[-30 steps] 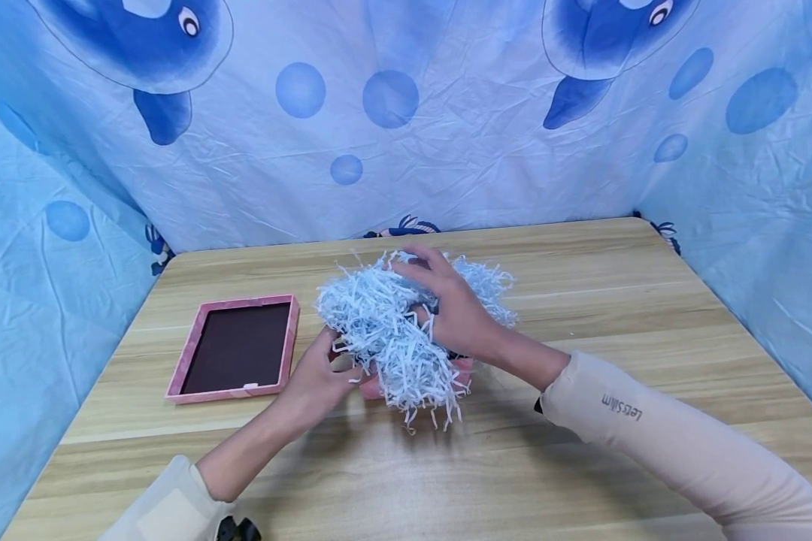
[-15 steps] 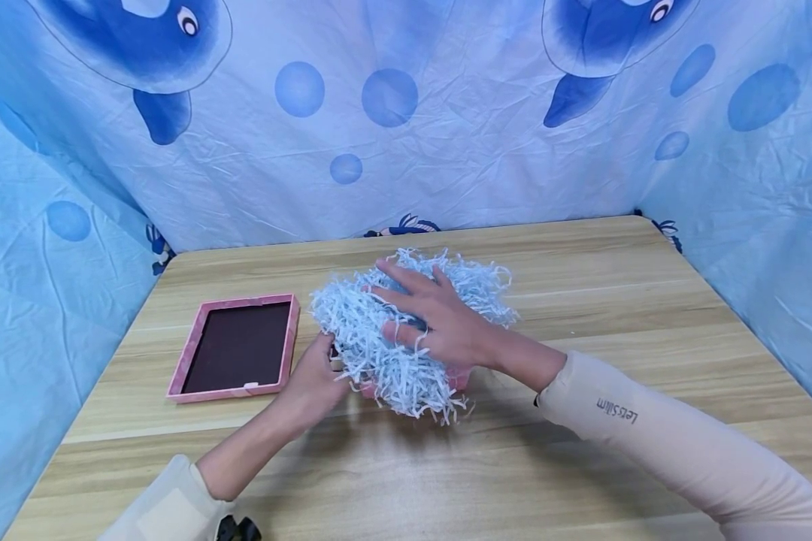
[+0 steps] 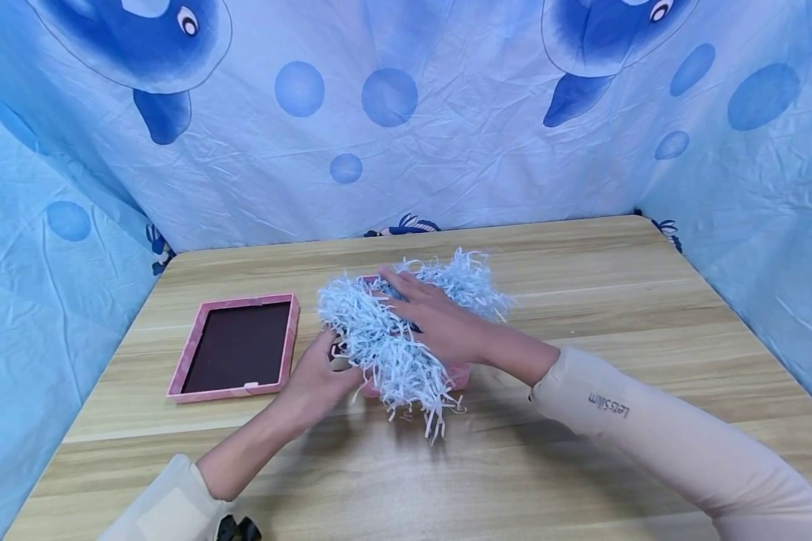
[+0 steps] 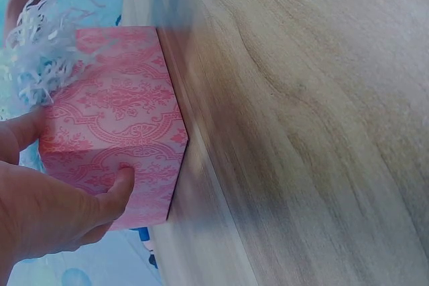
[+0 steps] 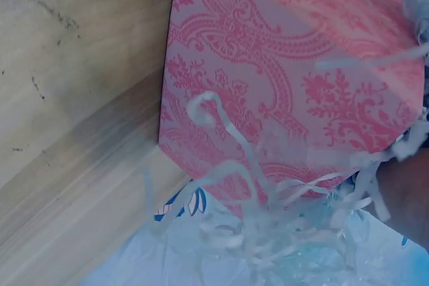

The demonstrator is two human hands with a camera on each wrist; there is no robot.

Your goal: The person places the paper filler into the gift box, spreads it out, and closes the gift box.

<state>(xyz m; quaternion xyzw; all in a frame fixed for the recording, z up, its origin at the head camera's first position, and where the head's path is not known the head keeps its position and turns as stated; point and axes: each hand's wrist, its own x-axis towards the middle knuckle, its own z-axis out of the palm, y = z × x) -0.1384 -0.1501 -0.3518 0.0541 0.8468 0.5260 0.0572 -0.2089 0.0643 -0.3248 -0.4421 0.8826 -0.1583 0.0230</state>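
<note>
A pink patterned box (image 4: pixel 120 98) stands on the wooden table, heaped with light-blue shredded paper (image 3: pixel 372 323). Strands spill over its rim; in the head view only bits of pink wall show. My left hand (image 3: pixel 314 383) holds the box at its near left side, thumb and fingertips against the walls. My right hand (image 3: pixel 440 315) reaches over the top and presses into the middle of the shreds, fingers extended and partly buried. Close up in the right wrist view, the patterned box wall (image 5: pixel 255 78) has loose strands hanging past it.
A shallow pink-rimmed lid (image 3: pixel 240 349) with a dark inside lies on the table to the left of the box. A blue curtain (image 3: pixel 474 165) with whale prints closes off the back and sides of the table (image 3: pixel 582 443).
My right hand has come down into the shreds, flattening the middle so that a bit of the box's far rim shows. Strands at the front hang lower. My left hand stays at the box.
</note>
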